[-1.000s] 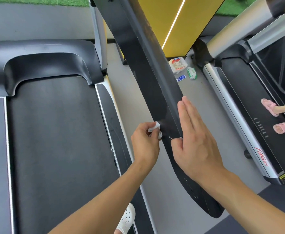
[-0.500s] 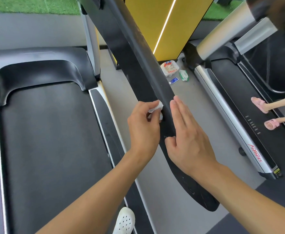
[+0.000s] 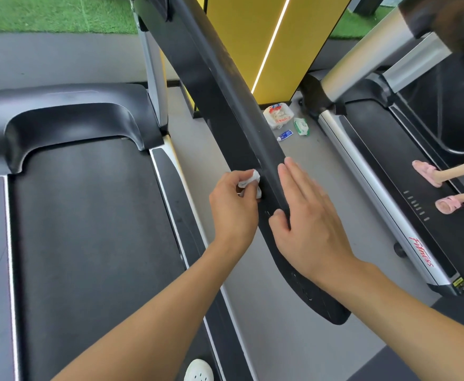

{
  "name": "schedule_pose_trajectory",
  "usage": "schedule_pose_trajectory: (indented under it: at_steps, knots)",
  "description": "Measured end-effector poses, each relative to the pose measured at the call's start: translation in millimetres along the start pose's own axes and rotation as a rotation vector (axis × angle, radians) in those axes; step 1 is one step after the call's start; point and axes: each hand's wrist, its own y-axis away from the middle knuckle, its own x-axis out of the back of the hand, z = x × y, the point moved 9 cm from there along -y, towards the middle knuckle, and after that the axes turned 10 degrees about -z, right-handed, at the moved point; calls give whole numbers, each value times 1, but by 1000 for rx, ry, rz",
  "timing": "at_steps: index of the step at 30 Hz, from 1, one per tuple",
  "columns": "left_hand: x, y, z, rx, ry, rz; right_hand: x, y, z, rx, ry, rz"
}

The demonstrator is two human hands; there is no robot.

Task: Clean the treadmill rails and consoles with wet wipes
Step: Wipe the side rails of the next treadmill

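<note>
- Two hands on one rail! The left hand (image 3: 233, 207) has its fingers curled round a crumpled white wet wipe (image 3: 250, 182) and presses it against the rail's left flank.
- Just across, the right hand (image 3: 307, 215) lies flat with straight fingers along the top and right side, thumb on top. It holds nothing and looks like a brace.
- The rail (image 3: 225, 92) passes between them. It is a long matte black bar, faintly scuffed, and its long axis slants from far upper left to a rounded tip near the right forearm.
- By my call, the coming stroke must follow that slant, up and away from the left hand or back toward the tip.
- Further out, a dark textured belt (image 3: 93, 229) lies to the left, and soft wipe packs (image 3: 278, 115) sit on the smooth grey floor (image 3: 321, 171).
</note>
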Motion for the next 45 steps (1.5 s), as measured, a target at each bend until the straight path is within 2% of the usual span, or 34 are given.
schedule_pose_trajectory:
  at_steps: [5, 9, 13, 16, 20, 24, 27, 31, 37, 42, 45]
  knots:
    - [-12, 26, -28, 64, -8, -102, -15, 25, 9, 39, 82, 7]
    - [-4, 12, -59, 207, -71, -32, -16, 21, 8, 31, 99, 14]
    - [-12, 22, -70, 228, -56, -74, -16, 23, 9, 24, 98, 6]
    - [-9, 21, -72, 249, -25, -33, -16, 23, 8, 32, 86, 9]
    - [-10, 22, -54, 181, -3, -30, -14, 23, 8, 28, 82, 17]
    - [-2, 4, -17, 58, 24, 56, -14, 23, 7, 38, 92, 28]
    - [-6, 3, 4, -18, -8, 24, -12, 24, 6, 35, 87, 51]
    - [1, -5, 3, 20, -3, 76, -12, 23, 5, 43, 99, 59]
    - [6, -21, 9, 28, -19, 68, -14, 23, 5, 43, 93, 37]
    - [-8, 13, 8, -47, -69, -26, -13, 23, 6, 40, 76, 43]
    - [-4, 2, 13, -68, -77, 39, -14, 24, 7, 40, 75, 27]
